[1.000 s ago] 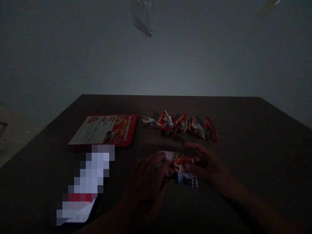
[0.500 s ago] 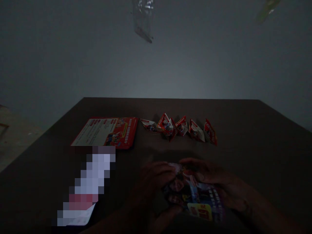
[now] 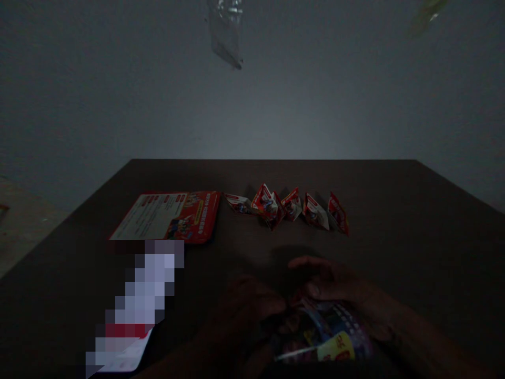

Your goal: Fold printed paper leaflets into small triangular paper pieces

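A glossy, colourful printed packet (image 3: 315, 326) with a yellow patch lies between my two hands at the lower right of centre. My left hand (image 3: 252, 302) is closed at the packet's upper left part, its fingers bent and dim in the shadow. My right hand (image 3: 335, 279) grips the upper right side, thumb on top and fingers stretched behind. Beyond my hands, several folded red-and-white paper pieces (image 3: 314, 211) stand in a row. To their left lies a flat red-and-white printed sheet or pack (image 3: 158, 213).
A lit phone-like device (image 3: 128, 360), mostly pixelated, is at the lower left on the dark table (image 3: 394, 210). A clear plastic bag (image 3: 225, 37) hangs before the grey wall. A yellowish blurred item (image 3: 430, 16) is at the upper right.
My left fingers have drawn together at the packet's top, where they were spread over its edge. The packet has bent and tilted, and its upper part is now less visible.
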Available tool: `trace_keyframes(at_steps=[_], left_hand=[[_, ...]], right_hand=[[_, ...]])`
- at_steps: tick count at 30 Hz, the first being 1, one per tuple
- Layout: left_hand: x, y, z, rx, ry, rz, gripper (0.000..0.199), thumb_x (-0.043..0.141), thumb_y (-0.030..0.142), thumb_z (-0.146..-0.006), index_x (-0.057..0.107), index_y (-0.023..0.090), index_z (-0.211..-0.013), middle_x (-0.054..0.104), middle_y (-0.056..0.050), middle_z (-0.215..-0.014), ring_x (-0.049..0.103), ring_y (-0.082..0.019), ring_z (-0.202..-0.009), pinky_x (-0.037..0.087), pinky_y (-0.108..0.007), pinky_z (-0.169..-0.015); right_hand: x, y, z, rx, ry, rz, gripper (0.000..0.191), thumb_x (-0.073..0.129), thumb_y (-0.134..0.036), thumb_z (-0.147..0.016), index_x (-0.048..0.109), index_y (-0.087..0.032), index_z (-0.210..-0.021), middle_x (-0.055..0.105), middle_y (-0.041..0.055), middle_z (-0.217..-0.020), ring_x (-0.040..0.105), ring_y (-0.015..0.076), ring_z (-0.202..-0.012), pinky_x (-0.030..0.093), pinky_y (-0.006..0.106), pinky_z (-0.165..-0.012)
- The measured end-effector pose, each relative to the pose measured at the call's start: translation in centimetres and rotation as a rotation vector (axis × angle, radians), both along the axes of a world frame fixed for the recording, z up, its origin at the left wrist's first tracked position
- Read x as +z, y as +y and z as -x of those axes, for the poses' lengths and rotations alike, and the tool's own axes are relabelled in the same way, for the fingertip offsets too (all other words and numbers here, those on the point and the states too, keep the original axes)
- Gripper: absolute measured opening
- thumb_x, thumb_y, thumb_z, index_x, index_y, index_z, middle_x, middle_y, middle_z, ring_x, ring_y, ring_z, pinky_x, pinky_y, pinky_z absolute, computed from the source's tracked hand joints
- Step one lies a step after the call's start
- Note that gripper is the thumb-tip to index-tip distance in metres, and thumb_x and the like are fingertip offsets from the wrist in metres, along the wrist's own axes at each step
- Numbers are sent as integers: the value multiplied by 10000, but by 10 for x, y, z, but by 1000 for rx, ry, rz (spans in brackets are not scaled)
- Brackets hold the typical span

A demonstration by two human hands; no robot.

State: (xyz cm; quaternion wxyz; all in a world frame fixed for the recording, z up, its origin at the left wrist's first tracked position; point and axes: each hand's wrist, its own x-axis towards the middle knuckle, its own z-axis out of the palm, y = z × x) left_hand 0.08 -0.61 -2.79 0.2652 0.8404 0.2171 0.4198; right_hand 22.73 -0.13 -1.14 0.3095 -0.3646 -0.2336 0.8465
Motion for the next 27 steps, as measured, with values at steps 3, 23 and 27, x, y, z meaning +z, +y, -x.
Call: trace_keyframes(at_steps=[3, 23, 27], left_hand=[[1, 0, -3, -51, -86, 56, 127, 501, 224, -874, 569, 167, -966, 663, -81, -832, 604, -166, -753, 450, -308, -714], [4, -21, 2, 379, 193, 388, 174, 502, 276, -863, 659, 202, -872, 685, -10, -711, 625, -138, -599, 495, -199, -509], [6, -30, -1, 374, 169, 288, 200, 466, 251, -882, 638, 260, -984, 709, -3, -848, 659, -155, -743, 537, -217, -661]], right_hand=[[-2, -1, 6, -25, -108, -124, 417, 753, -200, -699, 536, -172, -1055, 656, -16, -670, 629, 113, -601, 461, 223, -585], [1, -30, 17, 129, -452, -807, 559, 591, -444, -828, 396, -304, -1332, 591, 50, -1057, 587, 187, -884, 474, 268, -713], [-5, -30, 25, 14, -798, -914, 347, 474, -391, -904, 493, -269, -1228, 619, 32, -872, 585, 162, -760, 454, 245, -624]])
